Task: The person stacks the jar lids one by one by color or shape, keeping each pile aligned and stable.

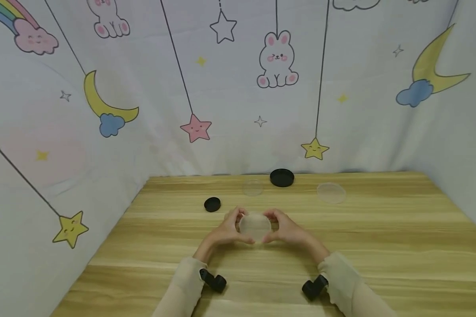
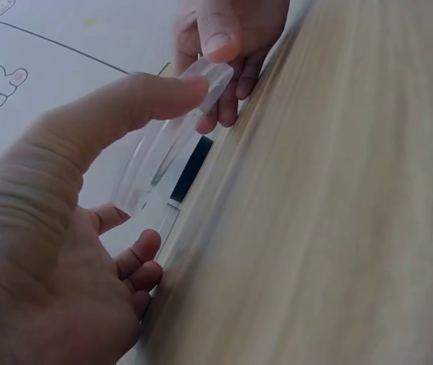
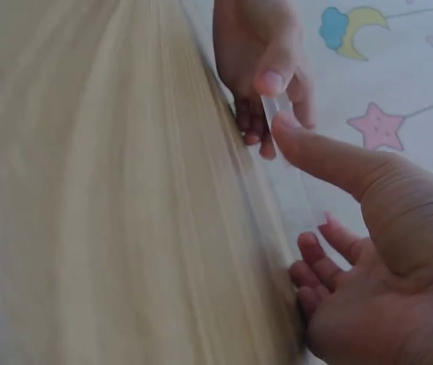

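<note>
A clear, shallow round plastic dish (image 1: 255, 227) is held between both hands, above the wooden table. My left hand (image 1: 227, 230) grips its left edge, with the thumb on the near side and fingers on the far side. Opposite it, my right hand (image 1: 288, 230) holds the right edge in the same way. In the left wrist view the dish (image 2: 151, 160) appears tilted, its low side wall showing. From the right wrist the dish (image 3: 296, 182) is seen almost edge-on, and both thumbs press close together on its near rim.
Beyond the hands on the table (image 1: 381, 246) lie a small black round lid (image 1: 212, 204), a larger black round dish (image 1: 282, 178), a clear disc (image 1: 252, 188) and another clear disc (image 1: 331, 193). A printed cloth (image 1: 238, 97) hangs behind the table's far edge.
</note>
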Tool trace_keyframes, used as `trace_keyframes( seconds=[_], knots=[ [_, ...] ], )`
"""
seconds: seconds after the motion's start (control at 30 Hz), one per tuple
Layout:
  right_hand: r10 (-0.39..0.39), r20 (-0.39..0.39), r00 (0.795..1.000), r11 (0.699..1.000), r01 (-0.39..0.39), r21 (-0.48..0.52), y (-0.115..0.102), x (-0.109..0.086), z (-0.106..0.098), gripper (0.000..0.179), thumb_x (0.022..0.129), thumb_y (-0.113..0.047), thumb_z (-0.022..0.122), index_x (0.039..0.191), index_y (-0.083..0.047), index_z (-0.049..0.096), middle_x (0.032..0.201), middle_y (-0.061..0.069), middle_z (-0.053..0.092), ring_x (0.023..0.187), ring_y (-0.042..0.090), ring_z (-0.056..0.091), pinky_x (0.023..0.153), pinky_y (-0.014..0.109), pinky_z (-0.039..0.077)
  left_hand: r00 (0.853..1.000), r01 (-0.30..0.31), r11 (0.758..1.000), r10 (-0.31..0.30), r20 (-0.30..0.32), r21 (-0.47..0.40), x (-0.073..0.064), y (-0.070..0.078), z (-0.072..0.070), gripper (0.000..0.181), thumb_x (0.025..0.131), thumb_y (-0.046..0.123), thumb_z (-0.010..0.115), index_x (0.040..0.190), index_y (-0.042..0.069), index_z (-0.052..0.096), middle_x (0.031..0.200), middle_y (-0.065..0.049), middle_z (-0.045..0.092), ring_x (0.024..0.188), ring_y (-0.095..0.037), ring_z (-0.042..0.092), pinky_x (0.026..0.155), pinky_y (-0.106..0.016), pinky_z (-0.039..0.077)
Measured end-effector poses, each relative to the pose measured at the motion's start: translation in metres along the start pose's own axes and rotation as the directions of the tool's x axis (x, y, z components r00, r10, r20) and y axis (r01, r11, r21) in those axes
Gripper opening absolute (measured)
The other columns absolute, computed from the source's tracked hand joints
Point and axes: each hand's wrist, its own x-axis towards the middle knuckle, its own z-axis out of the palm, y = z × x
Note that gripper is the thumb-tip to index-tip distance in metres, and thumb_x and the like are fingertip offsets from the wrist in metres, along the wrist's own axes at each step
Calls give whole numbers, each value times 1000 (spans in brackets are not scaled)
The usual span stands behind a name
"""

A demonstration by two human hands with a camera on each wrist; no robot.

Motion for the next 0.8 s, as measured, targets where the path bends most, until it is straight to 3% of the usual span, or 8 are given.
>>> trace_keyframes(
  seconds=[0.07, 0.27, 0.57, 0.8],
  knots=[
    [-6, -22, 1000, 1000, 6, -31, 1, 1, 5, 80, 73, -18, 87, 135, 7, 44, 135, 26, 47, 127, 39, 44, 108, 52, 36, 1000, 17, 999, -16, -16, 49, -2, -1, -2, 72, 67, 23, 89, 124, 10, 46, 118, -14, 45, 109, -25, 37, 90, -38, 35],
    [-4, -87, 996, 987, -10, -162, 3, 1, 14, 77, 68, -23, 89, 132, -1, 52, 133, 20, 48, 123, 34, 42, 104, 49, 37, 999, -15, 987, 20, -30, 162, -5, -5, -5, 72, 63, 23, 92, 121, 8, 52, 111, -13, 44, 101, -23, 34, 83, -33, 31],
    [-31, -102, 994, 962, 3, -271, 4, 0, 15, 76, 67, -26, 90, 128, 1, 56, 126, 18, 49, 118, 33, 41, 101, 50, 39, 1000, 6, 987, -5, -7, 159, -4, -8, -6, 73, 63, 26, 92, 122, 6, 55, 111, -11, 42, 100, -23, 33, 86, -34, 32],
    [-17, -97, 995, 960, -10, -279, 0, 0, 17, 75, 67, -25, 90, 127, 3, 56, 125, 18, 50, 119, 34, 41, 102, 52, 38, 999, 27, 980, -32, 25, 197, -5, -7, -10, 77, 64, 27, 92, 127, 4, 54, 115, -11, 41, 105, -24, 33, 92, -37, 31]
  ],
)
